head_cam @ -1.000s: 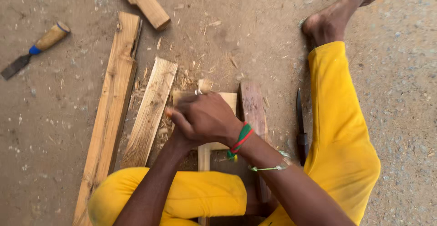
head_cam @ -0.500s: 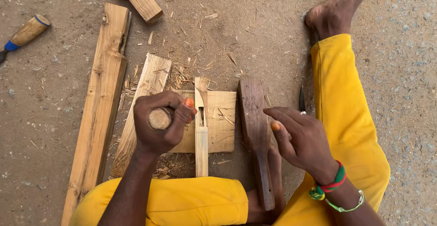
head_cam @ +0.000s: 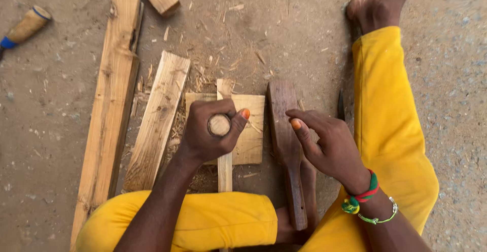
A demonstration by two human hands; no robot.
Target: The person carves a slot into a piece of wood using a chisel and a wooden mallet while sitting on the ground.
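On the bare sandy ground, seen from the head camera, a person in yellow trousers sits with work laid between the legs. Left hand [head_cam: 210, 135] is closed in a fist around a round pale wooden tool handle [head_cam: 219, 124], its butt end facing the camera; the tool's working end is hidden beneath the fist. Directly under it lies a narrow pale wooden strip [head_cam: 224, 173] crossing a flat pale square wooden block [head_cam: 251, 130]. Right hand [head_cam: 329, 148] is open, fingers loosely curled, holding nothing, and hovers just beside a dark brown paddle-shaped wooden mallet [head_cam: 285, 140] lying alongside the block.

To the left lie a short rough light plank [head_cam: 160, 117] and a long light plank [head_cam: 109, 115], with shavings between. A second wooden-handled tool with a blue collar [head_cam: 23, 28] rests well apart at top left. A thin dark blade [head_cam: 341, 105] lies close against the right leg.

Risk assessment: the workpiece appears unclamped, so it could shift under pressure or a blow. A slipping edge would travel toward the crossed legs and bare feet. The loose blade near the leg is a further cutting hazard.
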